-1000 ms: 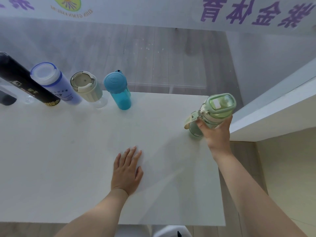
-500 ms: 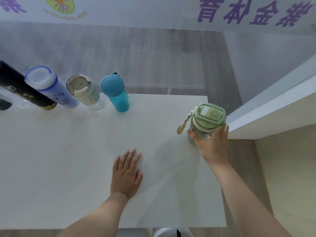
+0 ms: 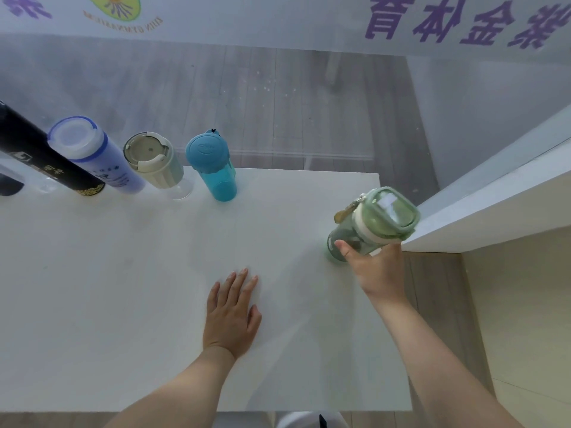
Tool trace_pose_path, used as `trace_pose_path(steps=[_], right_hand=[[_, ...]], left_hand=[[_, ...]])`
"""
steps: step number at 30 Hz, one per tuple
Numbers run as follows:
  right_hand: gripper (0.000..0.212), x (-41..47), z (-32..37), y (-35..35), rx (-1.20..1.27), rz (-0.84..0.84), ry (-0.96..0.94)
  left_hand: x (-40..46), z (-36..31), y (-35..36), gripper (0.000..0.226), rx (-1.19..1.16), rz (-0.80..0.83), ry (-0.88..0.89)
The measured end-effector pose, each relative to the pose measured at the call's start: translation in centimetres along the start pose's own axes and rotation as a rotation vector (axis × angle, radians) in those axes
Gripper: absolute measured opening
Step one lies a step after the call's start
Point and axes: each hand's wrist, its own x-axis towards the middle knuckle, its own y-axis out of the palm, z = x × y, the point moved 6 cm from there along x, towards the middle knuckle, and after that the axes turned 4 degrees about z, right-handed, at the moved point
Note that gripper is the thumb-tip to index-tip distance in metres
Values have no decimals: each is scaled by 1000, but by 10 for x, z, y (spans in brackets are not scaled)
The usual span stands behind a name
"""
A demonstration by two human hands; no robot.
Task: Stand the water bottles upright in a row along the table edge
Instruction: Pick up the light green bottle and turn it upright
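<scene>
Right hand (image 3: 378,268) wrapped round green bottle (image 3: 372,225), upright near the right edge of the counter (image 3: 123,288). Left hand (image 3: 231,313) flat, fingers spread, on the counter. Along the counter's far edge, upright: black bottle (image 3: 46,159), purple bottle (image 3: 92,156), beige cup (image 3: 154,162), blue bottle (image 3: 213,166).

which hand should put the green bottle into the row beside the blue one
Right. The right hand already grips the green bottle; the left hand lies flat on the table.
</scene>
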Motion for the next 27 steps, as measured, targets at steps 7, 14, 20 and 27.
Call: trace_pose_path(steps=[7, 14, 20, 27], right_hand=[[81, -11, 18, 44, -69, 90, -62], [77, 24, 46, 63, -24, 49, -74], [79, 55, 73, 83, 6, 62, -109], [87, 85, 89, 106, -6, 37, -116]], left_hand=[[0, 0, 0, 59, -6, 4, -4], [0, 1, 0, 59, -16, 2, 7], [0, 0, 0, 60, -27, -10, 12], [0, 1, 2, 61, -34, -2, 15]])
